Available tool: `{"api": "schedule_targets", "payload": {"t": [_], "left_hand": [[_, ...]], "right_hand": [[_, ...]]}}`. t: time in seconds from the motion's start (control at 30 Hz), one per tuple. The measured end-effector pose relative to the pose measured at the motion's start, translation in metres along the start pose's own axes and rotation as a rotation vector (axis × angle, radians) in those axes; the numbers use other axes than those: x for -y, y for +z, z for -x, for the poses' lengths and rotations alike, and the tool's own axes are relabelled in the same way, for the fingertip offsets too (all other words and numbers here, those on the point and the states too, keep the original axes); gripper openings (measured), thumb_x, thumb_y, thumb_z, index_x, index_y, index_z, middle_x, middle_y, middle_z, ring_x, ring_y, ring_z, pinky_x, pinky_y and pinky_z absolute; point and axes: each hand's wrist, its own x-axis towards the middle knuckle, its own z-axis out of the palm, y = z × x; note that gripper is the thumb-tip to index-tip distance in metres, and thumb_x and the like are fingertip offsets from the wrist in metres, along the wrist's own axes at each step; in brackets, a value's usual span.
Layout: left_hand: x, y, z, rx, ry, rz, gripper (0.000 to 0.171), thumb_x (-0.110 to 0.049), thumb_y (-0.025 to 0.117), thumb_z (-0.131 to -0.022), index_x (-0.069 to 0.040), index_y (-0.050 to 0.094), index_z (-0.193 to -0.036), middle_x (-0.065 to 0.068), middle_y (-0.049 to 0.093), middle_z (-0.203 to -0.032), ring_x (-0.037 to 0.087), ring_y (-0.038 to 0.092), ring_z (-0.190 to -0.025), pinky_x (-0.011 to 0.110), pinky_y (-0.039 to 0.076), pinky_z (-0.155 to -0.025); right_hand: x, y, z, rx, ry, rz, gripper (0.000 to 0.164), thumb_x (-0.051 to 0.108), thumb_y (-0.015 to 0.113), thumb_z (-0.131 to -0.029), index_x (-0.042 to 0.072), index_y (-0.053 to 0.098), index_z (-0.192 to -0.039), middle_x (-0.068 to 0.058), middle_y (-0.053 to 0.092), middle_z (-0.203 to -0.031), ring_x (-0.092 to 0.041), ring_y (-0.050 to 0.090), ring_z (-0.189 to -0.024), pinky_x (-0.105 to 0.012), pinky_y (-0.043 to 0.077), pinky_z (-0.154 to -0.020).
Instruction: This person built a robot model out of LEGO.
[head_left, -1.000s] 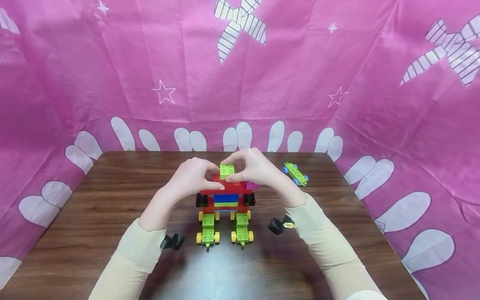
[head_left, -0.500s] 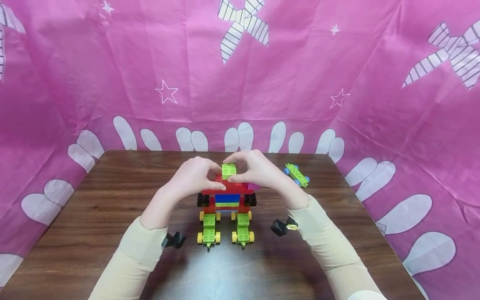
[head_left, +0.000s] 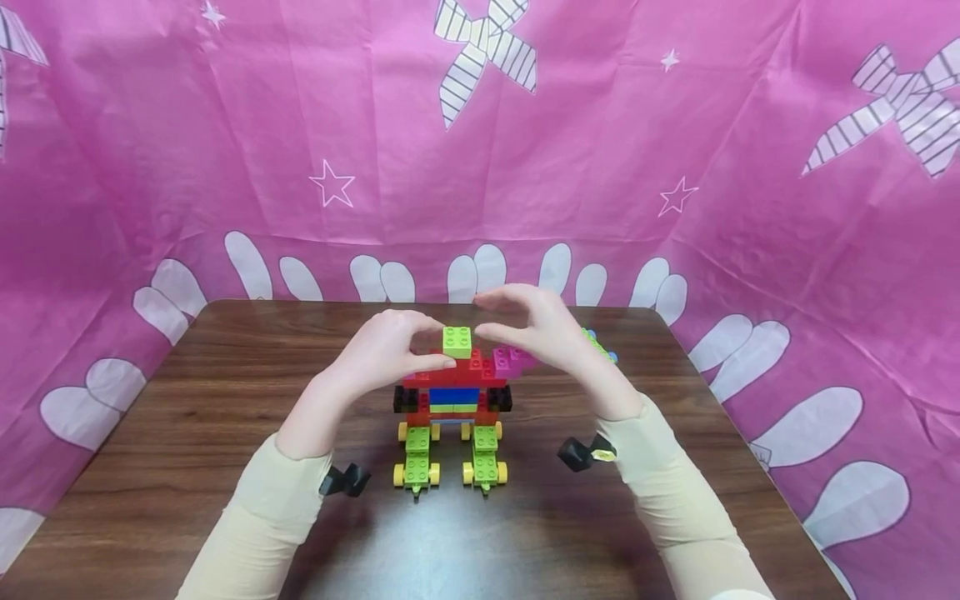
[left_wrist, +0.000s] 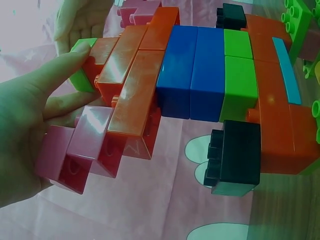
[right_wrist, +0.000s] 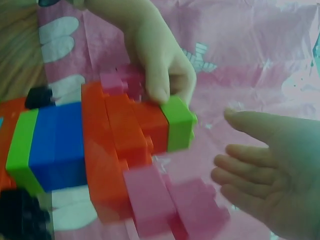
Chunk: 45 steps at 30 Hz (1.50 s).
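A figure of toy building bricks stands upright mid-table. A light green brick tops its red bricks. Blue bricks form the middle, with a black brick on either side, and green wheeled bases stand beneath. My left hand grips the top of the figure, its thumb on the red brick just under the green one; some fingers are hidden behind. To the right, my right hand is apart from the green brick, fingers extended, holding nothing. Pink bricks stick out just below that hand.
Behind my right forearm lies a separate green wheeled base with blue wheels, partly hidden. The brown wooden table meets a pink patterned cloth at its back and sides.
My right hand has let go of the light green brick and moved right and slightly up, its fingers opening. My left hand stays at the figure's top.
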Motion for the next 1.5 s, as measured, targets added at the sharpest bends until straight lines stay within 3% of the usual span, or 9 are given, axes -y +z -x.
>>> {"api": "schedule_targets", "payload": {"t": [0.2,0.37,0.43,0.57,0.67,0.9,1.17,1.5], "left_hand": [[0.001,0.0,0.001,0.001,-0.015,0.018,0.05,-0.039,0.078,-0.082,-0.007,0.07,-0.118,0.009,0.071,-0.117,0.026,0.065,-0.112,0.044,0.052,-0.097],[0.001,-0.001,0.001,0.022,-0.043,0.038,0.049,-0.039,0.077,-0.082,-0.007,0.069,-0.119,0.009,0.071,-0.118,0.026,0.064,-0.112,0.045,0.052,-0.097],[0.0,-0.002,0.001,0.029,-0.052,0.046,0.049,-0.039,0.077,-0.083,-0.007,0.069,-0.12,0.009,0.071,-0.118,0.026,0.064,-0.112,0.045,0.052,-0.097],[-0.001,-0.002,0.002,0.036,-0.06,0.056,0.049,-0.038,0.076,-0.083,-0.007,0.069,-0.12,0.01,0.071,-0.118,0.027,0.064,-0.112,0.045,0.052,-0.097],[-0.001,-0.002,0.002,0.037,-0.057,0.055,0.049,-0.038,0.076,-0.084,-0.006,0.069,-0.12,0.01,0.071,-0.117,0.027,0.065,-0.111,0.045,0.052,-0.097],[-0.002,0.002,0.0,0.033,-0.037,0.037,0.048,-0.038,0.076,-0.084,-0.006,0.069,-0.119,0.009,0.072,-0.116,0.026,0.066,-0.109,0.044,0.053,-0.095],[-0.004,0.0,0.001,0.034,-0.044,0.03,0.048,-0.039,0.076,-0.084,-0.007,0.069,-0.12,0.009,0.072,-0.116,0.025,0.066,-0.109,0.044,0.053,-0.095],[-0.004,0.001,0.0,0.04,-0.05,0.039,0.049,-0.039,0.076,-0.083,-0.008,0.069,-0.12,0.008,0.072,-0.116,0.024,0.066,-0.106,0.043,0.054,-0.093]], "right_hand": [[-0.019,-0.017,0.01,-0.201,-0.002,0.024,0.04,0.016,0.076,-0.085,0.005,0.066,-0.122,-0.011,0.069,-0.12,-0.024,0.064,-0.113,-0.039,0.054,-0.093],[-0.049,-0.03,0.019,-0.371,0.049,0.058,0.034,0.012,0.074,-0.086,0.003,0.068,-0.119,-0.014,0.071,-0.115,-0.026,0.065,-0.108,-0.015,0.052,-0.083],[-0.065,-0.033,0.023,-0.411,0.088,0.051,0.032,0.012,0.073,-0.087,0.002,0.069,-0.117,-0.016,0.071,-0.113,-0.027,0.065,-0.105,-0.008,0.05,-0.079],[-0.103,-0.035,0.031,-0.451,0.17,0.08,0.031,0.013,0.072,-0.087,0.0,0.069,-0.115,-0.019,0.071,-0.109,-0.029,0.066,-0.098,-0.011,0.049,-0.076],[-0.131,-0.034,0.039,-0.444,0.242,0.125,0.032,0.016,0.072,-0.087,0.0,0.069,-0.115,-0.019,0.072,-0.108,-0.029,0.066,-0.095,-0.021,0.049,-0.08],[-0.186,-0.03,0.054,-0.399,0.378,0.165,0.036,0.017,0.073,-0.087,-0.002,0.067,-0.117,-0.021,0.069,-0.114,-0.035,0.063,-0.108,-0.047,0.048,-0.094],[-0.219,-0.031,0.062,-0.334,0.492,0.211,0.038,0.022,0.069,-0.09,-0.004,0.065,-0.118,-0.025,0.066,-0.118,-0.041,0.06,-0.112,-0.052,0.046,-0.096],[-0.256,-0.026,0.071,-0.173,0.591,0.232,0.045,0.026,0.069,-0.089,-0.006,0.063,-0.119,-0.028,0.063,-0.123,-0.046,0.054,-0.119,-0.056,0.041,-0.102]]}}
